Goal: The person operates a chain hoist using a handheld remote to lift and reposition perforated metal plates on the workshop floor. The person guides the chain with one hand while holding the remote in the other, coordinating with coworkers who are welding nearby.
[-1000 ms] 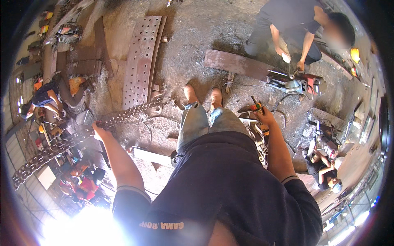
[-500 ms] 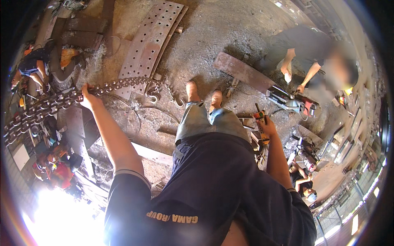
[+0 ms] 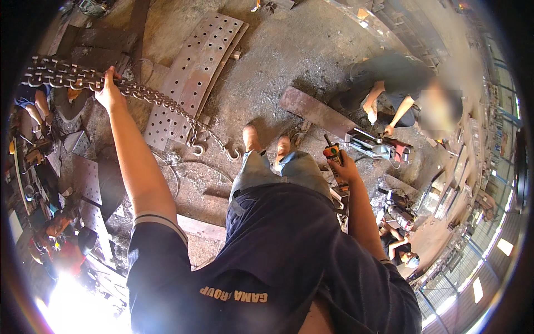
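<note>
My left hand (image 3: 110,96), its arm stretched out to the left, grips a bundle of heavy steel chains (image 3: 146,93). The chains run from the far left, slanting down past the hand. At their lower end hang a steel hook (image 3: 198,150) and a second hook (image 3: 232,155), both with nothing visible on them, left of my boots. In my right hand (image 3: 347,168), close to my right thigh, is an orange and black handheld remote control (image 3: 334,153) with buttons and a short stub at its top. My fingers hide part of its body.
Perforated steel plates (image 3: 194,72) lie ahead on the floor. To the right, a crouching person (image 3: 397,83) works beside a flat steel bar (image 3: 320,113) and a grey-red machine (image 3: 384,147). Another person (image 3: 397,245) is farther right. Cables (image 3: 194,162) cross the floor.
My left hand has moved up and slightly left with the chains, which now run higher across the view. The hooks have shifted a little. The remote control stays in my right hand.
</note>
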`<state>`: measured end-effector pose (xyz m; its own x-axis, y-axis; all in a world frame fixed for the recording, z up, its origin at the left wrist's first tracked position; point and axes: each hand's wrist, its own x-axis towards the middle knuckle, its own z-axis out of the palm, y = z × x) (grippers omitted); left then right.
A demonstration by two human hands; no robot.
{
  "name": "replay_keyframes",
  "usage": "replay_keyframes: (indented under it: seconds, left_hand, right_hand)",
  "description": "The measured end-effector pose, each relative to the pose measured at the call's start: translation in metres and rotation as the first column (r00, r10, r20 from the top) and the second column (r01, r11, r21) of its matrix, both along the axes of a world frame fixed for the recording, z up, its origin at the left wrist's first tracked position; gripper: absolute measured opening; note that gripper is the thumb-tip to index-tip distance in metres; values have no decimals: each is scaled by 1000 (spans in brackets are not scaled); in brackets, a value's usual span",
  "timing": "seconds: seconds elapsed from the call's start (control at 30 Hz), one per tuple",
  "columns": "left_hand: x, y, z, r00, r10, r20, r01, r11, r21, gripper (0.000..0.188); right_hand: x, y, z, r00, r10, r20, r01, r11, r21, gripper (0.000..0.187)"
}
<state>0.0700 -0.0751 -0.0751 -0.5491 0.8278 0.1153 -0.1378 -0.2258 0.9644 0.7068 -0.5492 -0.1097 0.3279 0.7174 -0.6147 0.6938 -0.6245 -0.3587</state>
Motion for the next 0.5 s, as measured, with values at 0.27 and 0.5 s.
replay_keyframes:
  seconds: [0.27, 0.5]
  left_hand:
    - [10, 30, 15, 993, -87, -75, 91, 994, 62, 10]
    - [15, 32, 26, 941, -268, -208, 252, 963, -99, 18]
  right_hand:
    - [13, -76, 24, 960, -252, 125, 241, 966, 96, 63]
    - [41, -145, 39, 944, -282, 171, 292, 956, -34, 51]
